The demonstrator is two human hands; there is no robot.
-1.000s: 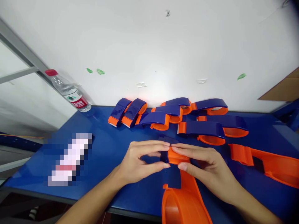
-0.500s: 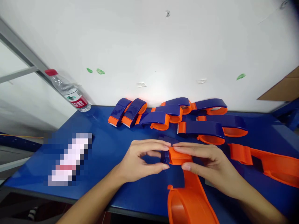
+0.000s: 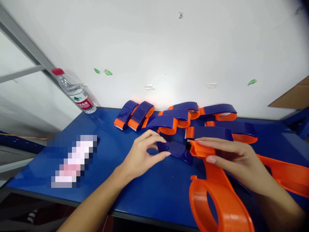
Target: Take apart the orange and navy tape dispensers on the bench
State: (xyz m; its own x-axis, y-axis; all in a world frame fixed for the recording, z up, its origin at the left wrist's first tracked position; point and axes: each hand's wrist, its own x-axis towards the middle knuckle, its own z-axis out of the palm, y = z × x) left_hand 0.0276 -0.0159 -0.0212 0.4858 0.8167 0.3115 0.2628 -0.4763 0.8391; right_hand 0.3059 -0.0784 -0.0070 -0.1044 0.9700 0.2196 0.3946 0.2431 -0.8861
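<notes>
My right hand (image 3: 236, 158) grips an orange tape dispenser frame (image 3: 224, 193) by its narrow end, thumb below and fingers above. The frame's wide ring hangs toward the table's front edge. My left hand (image 3: 141, 153) pinches the left end of a loose, curved blue plastic cover (image 3: 178, 152) between thumb and fingers. The cover's right end lies close to the frame's narrow end; whether they touch I cannot tell. Behind my hands stand several tape dispensers with blue covers on orange frames, such as one blue-and-orange dispenser (image 3: 160, 122).
Another orange frame (image 3: 289, 172) lies at the right, partly behind my right arm. A water bottle (image 3: 76, 91) with a red cap leans by the wall at the back left. A pixelated flat object (image 3: 74, 161) rests on the blue table (image 3: 145, 199). Cardboard (image 3: 292, 95) shows at right.
My hands have moved apart. The orange frame has shifted right with my right hand, and more of the blue cover shows between the hands. The view has shifted slightly.
</notes>
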